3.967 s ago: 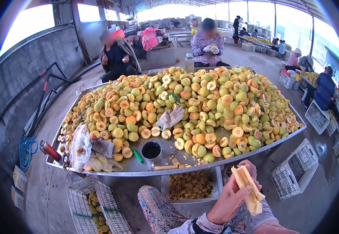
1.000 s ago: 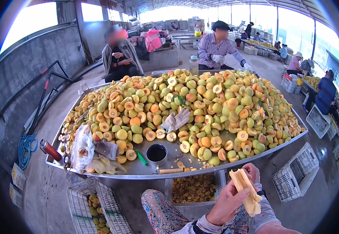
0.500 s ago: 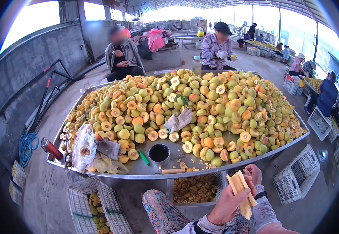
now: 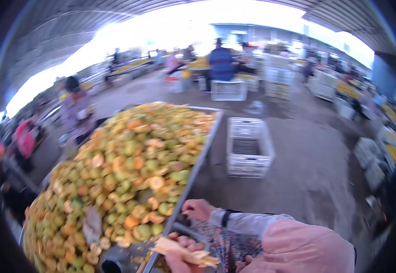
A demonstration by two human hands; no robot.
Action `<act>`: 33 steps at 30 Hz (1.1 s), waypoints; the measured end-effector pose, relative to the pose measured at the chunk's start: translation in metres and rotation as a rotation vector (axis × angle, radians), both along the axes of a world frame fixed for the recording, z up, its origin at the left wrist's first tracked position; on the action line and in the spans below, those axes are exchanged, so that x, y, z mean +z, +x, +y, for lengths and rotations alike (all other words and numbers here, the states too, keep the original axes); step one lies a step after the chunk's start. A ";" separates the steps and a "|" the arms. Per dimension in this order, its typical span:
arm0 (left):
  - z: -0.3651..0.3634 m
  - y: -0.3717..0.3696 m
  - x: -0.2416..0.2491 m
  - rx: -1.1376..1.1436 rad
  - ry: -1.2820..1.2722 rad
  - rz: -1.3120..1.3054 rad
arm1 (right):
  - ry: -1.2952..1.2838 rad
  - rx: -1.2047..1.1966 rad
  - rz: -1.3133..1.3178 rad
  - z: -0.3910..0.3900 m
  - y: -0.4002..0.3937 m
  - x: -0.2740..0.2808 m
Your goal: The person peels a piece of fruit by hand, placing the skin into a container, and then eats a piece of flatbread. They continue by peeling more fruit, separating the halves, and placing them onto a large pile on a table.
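My left hand (image 4: 184, 256) is wrapped round a pale yellow folded piece (image 4: 186, 251), its material too blurred to tell, low in the view beside the table's metal rim (image 4: 189, 187). Just above it, near that rim, my right hand (image 4: 198, 209) has its fingers curled; anything inside them is hidden. A large heap of yellow, green and orange fruit (image 4: 129, 150), many cut in half, covers the table. On the heap lies a greyish glove (image 4: 92, 225), and a dark round cup (image 4: 111, 265) stands at the bottom edge.
A white plastic crate (image 4: 250, 161) stands on the floor right of the table. Beyond it a person in a blue striped top (image 4: 221, 63) sits with their back turned. Another person (image 4: 76, 111) is at the table's far left. Stacked crates (image 4: 277, 75) stand further back.
The view has swung to the right, so the table now lies at the left and more floor shows. My left hand still holds the pale piece; my right hand is further from it.
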State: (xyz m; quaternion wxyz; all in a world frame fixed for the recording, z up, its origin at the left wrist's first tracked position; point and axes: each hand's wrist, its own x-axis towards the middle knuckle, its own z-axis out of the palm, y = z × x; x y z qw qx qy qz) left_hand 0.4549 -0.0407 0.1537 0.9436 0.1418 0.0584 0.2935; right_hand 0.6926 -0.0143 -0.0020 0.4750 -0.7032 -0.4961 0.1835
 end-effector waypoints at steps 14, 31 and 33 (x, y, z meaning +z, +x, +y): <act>0.111 -0.033 -0.006 0.038 0.054 0.403 | -0.011 -0.086 -0.199 0.021 -0.017 -0.003; 0.118 -0.104 0.012 0.487 0.153 0.105 | 0.027 -0.181 -0.201 0.035 -0.002 -0.022; 0.113 -0.118 0.013 0.533 0.152 0.095 | 0.022 -0.151 -0.187 0.035 0.008 -0.032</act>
